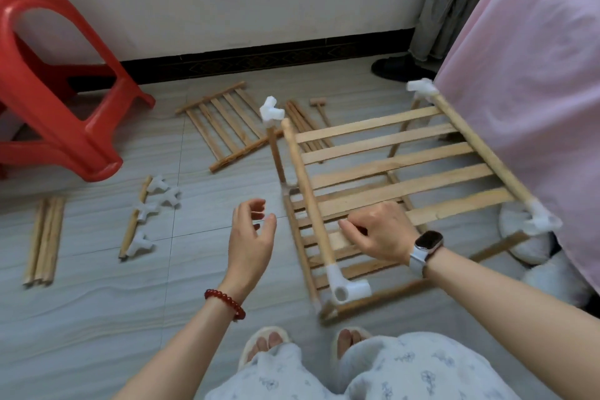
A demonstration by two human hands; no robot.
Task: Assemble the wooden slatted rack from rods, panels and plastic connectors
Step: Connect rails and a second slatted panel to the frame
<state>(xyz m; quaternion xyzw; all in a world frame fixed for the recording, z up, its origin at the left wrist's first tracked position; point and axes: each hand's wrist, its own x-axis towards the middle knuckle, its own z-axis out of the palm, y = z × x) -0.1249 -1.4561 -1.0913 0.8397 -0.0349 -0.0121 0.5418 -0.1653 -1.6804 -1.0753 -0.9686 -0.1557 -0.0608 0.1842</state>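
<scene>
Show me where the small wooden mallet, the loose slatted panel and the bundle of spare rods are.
wooden mallet [319,106]: head view, on its handle just below the head.
loose slatted panel [224,124]: head view, on a middle slat.
bundle of spare rods [45,239]: head view, mid-length of the rods.

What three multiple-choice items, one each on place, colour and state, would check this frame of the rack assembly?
1. Where does the spare slatted panel lie?
A. on the floor between the stool and the rack
B. on the bed
C. on the stool

2. What colour is the plastic stool?
A. blue
B. red
C. white

3. What is the left hand doing?
A. gripping a rod
B. pressing a connector
C. hovering with nothing in it

Answers:
1 A: the panel lies flat on the tiles, left of the half-built rack.
2 B: its seat and legs are all red.
3 C: its fingers are loosely curled in the air, while the right hand rests on the rack's upper slats.
</scene>
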